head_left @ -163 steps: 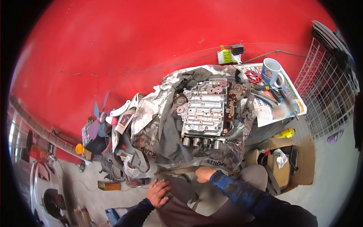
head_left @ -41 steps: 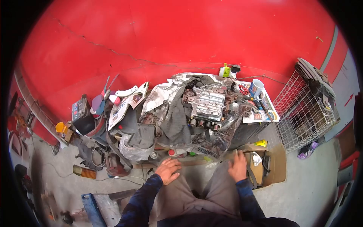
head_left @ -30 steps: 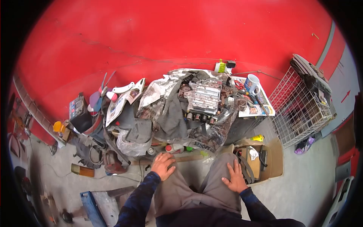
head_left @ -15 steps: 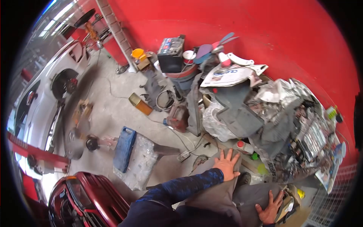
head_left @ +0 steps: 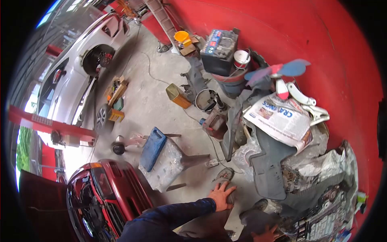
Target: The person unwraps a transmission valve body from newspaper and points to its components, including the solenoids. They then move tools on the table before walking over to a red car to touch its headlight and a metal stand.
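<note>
My left hand (head_left: 221,197) rests with spread fingers on my left knee, in a dark patterned sleeve (head_left: 173,215). Just beyond it shows my shoe (head_left: 225,174) on the concrete floor. At the bottom edge, my right hand (head_left: 266,234) lies on my right leg, fingers apart and partly cut off by the frame. Neither hand holds anything. Ahead and to the left of my left hand stands a grey, worn plastic stool (head_left: 171,165), with a blue plastic case (head_left: 154,149) lying on its seat.
A maroon car front (head_left: 117,185) is close on the left, and a white car (head_left: 72,84) stands beyond. Right lie newspaper (head_left: 278,117), dark liners (head_left: 268,169) and engine parts (head_left: 318,226). A battery (head_left: 219,50) and fan (head_left: 278,72) are by the red wall.
The view has swung left, so the battery, stool and cars sit further right. Both hands appear lower in view, still on my legs, and the right one is now partly cut off.
</note>
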Demonstrator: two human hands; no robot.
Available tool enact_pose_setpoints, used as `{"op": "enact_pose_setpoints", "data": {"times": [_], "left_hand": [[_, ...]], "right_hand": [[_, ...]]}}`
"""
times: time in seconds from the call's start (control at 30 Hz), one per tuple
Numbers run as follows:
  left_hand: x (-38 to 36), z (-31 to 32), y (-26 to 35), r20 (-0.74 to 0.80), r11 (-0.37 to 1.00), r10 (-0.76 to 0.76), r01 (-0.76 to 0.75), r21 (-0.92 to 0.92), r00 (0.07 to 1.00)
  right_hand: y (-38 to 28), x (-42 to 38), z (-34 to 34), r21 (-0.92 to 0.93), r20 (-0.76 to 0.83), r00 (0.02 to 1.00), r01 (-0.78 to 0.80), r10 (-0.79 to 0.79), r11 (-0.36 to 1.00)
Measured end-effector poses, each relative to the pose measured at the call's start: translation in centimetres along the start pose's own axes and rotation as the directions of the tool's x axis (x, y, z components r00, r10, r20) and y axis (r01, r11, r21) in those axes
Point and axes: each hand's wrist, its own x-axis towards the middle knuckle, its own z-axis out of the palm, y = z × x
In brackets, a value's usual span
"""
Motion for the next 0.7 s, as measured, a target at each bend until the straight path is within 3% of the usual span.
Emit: {"op": "enact_pose_setpoints", "data": {"times": [0.03, 0.1, 0.2, 0.27, 0.3, 0.37, 0.43, 0.5, 0.57, 0.63, 0.67, 0.7], "left_hand": [[-0.9, -0.4, -0.6, 0.013, 0.999, -0.036, 0.036, -0.037, 0.999], [-3.0, -1.1, -1.6, 0.021, 0.994, -0.09, 0.091, -0.064, 0.996], [-6.0, -0.6, -3.4, 0.042, 0.969, -0.199, 0.203, -0.141, 0.979], [-8.4, 0.3, -4.7, 0.089, 0.922, -0.338, 0.348, -0.171, 0.937], [-9.7, 0.8, -5.4, 0.057, 0.909, -0.357, 0.361, -0.207, 0.932], [-13.4, 2.5, -5.9, 0.176, 0.802, -0.47, 0.502, -0.324, 0.865], [-17.3, 3.5, -6.6, 0.22, 0.702, -0.543, 0.582, -0.411, 0.811], [-20.4, 6.2, -9.0, 0.212, 0.601, -0.538, 0.548, -0.582, 0.816], [-24.0, 8.0, -11.5, 0.188, 0.538, -0.555, 0.522, -0.662, 0.81], [-28.1, 8.1, -13.8, 0.281, 0.452, -0.567, 0.578, -0.68, 0.774], [-30.1, 8.6, -14.7, 0.243, 0.434, -0.646, 0.609, -0.664, 0.724], [-31.9, 9.2, -16.1, 0.2, 0.413, -0.719, 0.641, -0.647, 0.666]], "right_hand": [[0.2, -0.3, -1.1, -0.019, -0.018, 1.0, 0.003, -0.004, 1.0], [0.9, -0.4, -0.2, 0.145, 0.017, 0.995, 0.096, -0.1, 0.985], [5.4, 19.7, 28.7, -0.053, -0.084, 0.98, 0.174, -0.178, 0.983], [6.2, 16.1, 16.4, -0.045, 0.256, 0.861, 0.465, -0.44, 0.884], [5.8, 15.9, 15.1, -0.085, 0.234, 0.858, 0.486, -0.457, 0.87], [7.0, 16.4, 15.0, -0.053, 0.093, 0.856, 0.514, -0.508, 0.856], [6.3, 14.3, 10.3, -0.117, 0.121, 0.815, 0.579, -0.567, 0.807], [4.5, 12.2, 6.1, -0.048, 0.187, 0.716, 0.691, -0.673, 0.721], [2.6, 11.1, 3.0, 0.031, 0.267, 0.577, 0.795, -0.772, 0.605], [1.7, 11.0, 1.1, 0.067, 0.332, 0.374, 0.906, -0.866, 0.417], [1.3, 11.3, 0.3, 0.06, 0.354, 0.203, 0.969, -0.913, 0.239], [0.6, 12.6, 0.1, -0.049, 0.351, -0.156, 0.982, -0.923, -0.185]]}}
